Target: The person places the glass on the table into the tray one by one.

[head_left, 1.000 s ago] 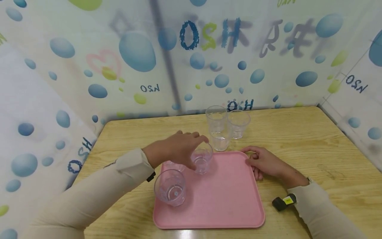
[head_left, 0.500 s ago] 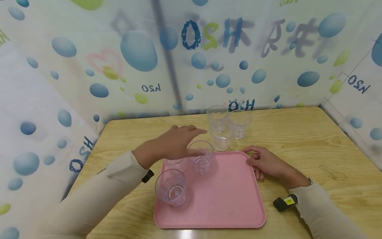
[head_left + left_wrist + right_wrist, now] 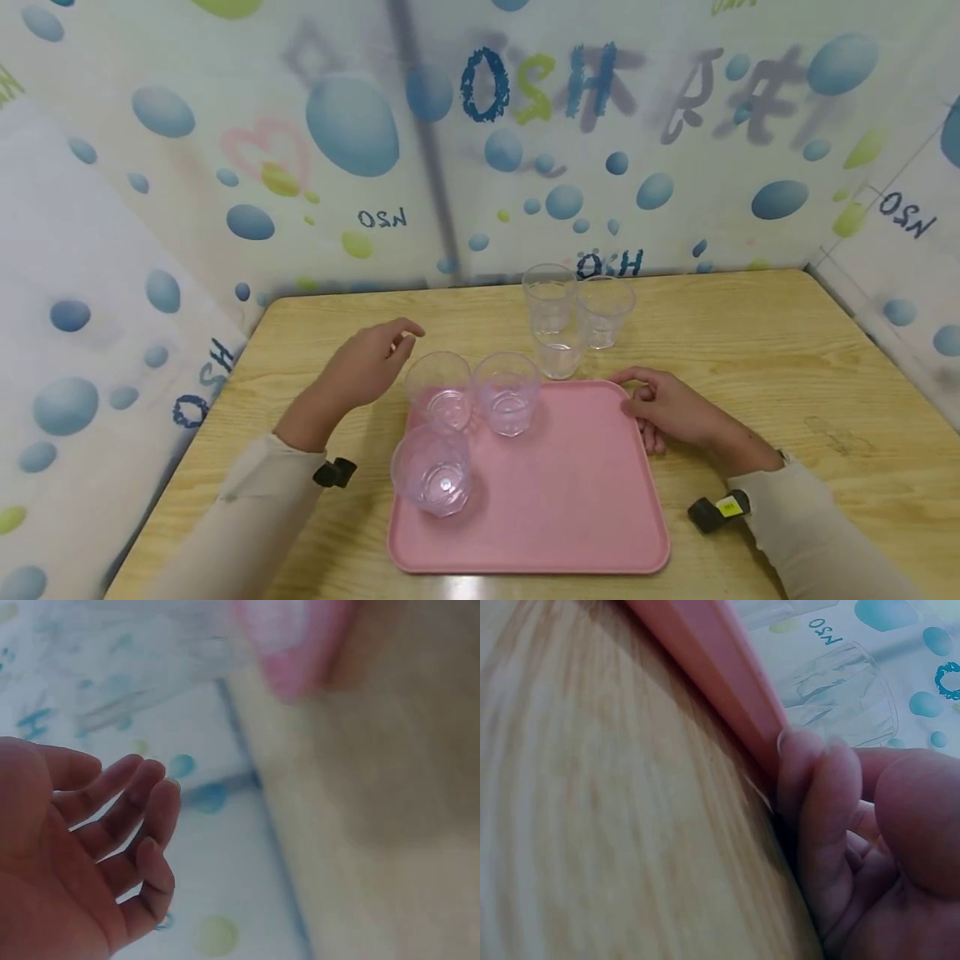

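Note:
In the head view a pink tray (image 3: 562, 492) lies on the table with three clear tumblers at its left side: one tumbler (image 3: 438, 392) at the far left corner, another tumbler (image 3: 507, 396) to its right, and a nearer tumbler (image 3: 432, 471). My left hand (image 3: 363, 364) hovers left of the far-left tumbler, holding nothing, its fingers loosely bent, as the left wrist view also shows. My right hand (image 3: 671, 408) holds the tray's far right corner between thumb and index finger. The right wrist view has its fingertips against the tray's side (image 3: 727, 682).
Behind the tray, three more clear tumblers stand close together: a back-left tumbler (image 3: 550, 296), a right tumbler (image 3: 606, 308) and a front tumbler (image 3: 559, 350). The wooden table (image 3: 757, 333) meets a patterned wall (image 3: 480, 192) at the back.
My left hand has let go of the tumbler at the tray's far edge and moved left, past the far-left tumbler. The right hand has stayed at the tray's corner.

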A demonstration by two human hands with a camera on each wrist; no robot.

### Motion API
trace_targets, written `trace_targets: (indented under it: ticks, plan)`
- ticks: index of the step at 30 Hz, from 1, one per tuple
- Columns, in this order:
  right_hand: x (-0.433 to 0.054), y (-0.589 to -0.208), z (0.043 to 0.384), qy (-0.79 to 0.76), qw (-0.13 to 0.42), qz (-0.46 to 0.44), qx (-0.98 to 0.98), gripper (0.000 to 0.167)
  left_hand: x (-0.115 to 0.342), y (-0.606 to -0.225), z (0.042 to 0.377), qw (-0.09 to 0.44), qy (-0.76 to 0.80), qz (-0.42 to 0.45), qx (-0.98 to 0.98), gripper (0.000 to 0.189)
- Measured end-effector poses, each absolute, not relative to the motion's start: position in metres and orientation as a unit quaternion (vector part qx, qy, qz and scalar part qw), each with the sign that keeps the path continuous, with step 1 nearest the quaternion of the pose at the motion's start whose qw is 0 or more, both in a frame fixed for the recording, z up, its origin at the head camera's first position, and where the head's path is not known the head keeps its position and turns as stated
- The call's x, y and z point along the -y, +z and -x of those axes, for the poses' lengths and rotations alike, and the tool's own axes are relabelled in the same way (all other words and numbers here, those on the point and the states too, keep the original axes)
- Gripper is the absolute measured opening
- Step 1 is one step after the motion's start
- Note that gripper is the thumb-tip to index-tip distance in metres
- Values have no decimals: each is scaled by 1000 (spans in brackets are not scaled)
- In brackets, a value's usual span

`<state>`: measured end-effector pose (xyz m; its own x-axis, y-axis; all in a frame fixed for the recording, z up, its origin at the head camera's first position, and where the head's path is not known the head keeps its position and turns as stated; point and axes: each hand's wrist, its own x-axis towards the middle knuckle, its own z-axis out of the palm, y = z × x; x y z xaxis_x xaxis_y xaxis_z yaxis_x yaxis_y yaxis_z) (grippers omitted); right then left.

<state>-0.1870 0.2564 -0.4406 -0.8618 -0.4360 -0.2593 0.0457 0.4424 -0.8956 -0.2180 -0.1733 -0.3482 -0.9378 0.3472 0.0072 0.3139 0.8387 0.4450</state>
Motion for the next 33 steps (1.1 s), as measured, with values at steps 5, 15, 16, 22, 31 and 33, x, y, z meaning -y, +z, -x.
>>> trace_targets:
  ticks: [5,15,16,22,31,33]
  plan:
    - [-257,-441,186,-514,232,119,-817,46,187,-378,218,131,226,-175,-949,34]
    - [-255,-442,188,-520,236,127,-811,45,191,-407,220,175,267,-247,-915,18]
    - [-255,-442,188,-519,235,125,-812,45,193,-409,220,172,269,-250,-914,21]
    - [-256,-441,187,-526,231,117,-810,44,200,-416,220,187,309,-259,-896,46]
    - [-255,-428,192,-540,141,43,-829,42,203,-419,220,195,323,-267,-887,46]
    - [-255,-419,198,-528,86,24,-845,47,203,-420,221,193,318,-270,-888,46]
